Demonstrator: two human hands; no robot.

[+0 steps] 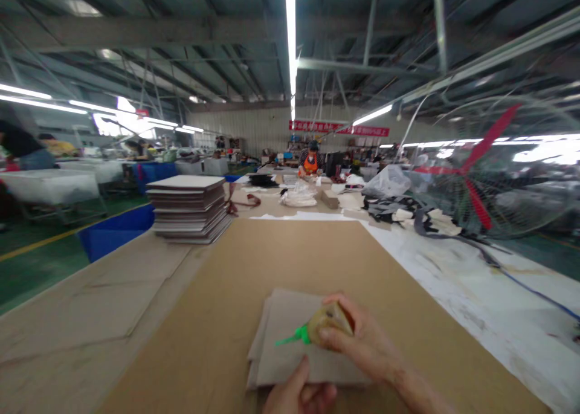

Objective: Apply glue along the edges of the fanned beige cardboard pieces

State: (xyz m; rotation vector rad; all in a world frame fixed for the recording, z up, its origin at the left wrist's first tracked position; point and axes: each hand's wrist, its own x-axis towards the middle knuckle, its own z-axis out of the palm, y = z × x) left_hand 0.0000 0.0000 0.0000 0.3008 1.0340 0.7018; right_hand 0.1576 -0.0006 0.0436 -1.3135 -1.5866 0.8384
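My right hand (pixel 362 335) is wrapped round a yellowish glue bottle (pixel 324 324) with a long green nozzle (pixel 292 336). The bottle is tilted so its nozzle points left, over a small pile of grey-beige boards (pixel 281 317). At the near edge of that pile is my left hand (pixel 301 393), its thumb lying on the top board and its fingers curled at the edge below. The boards rest on a large brown sheet (pixel 290 251) on the table. Whether the nozzle tip touches the top board, I cannot tell.
A tall stack of boards (pixel 188 211) stands at the left. Dark and pale fabric scraps (pixel 399 210) with a plastic bag (pixel 387 181) lie at the right, near a large fan (pixel 471 169) with red blades. A person (pixel 310 158) in orange is at the table's far end.
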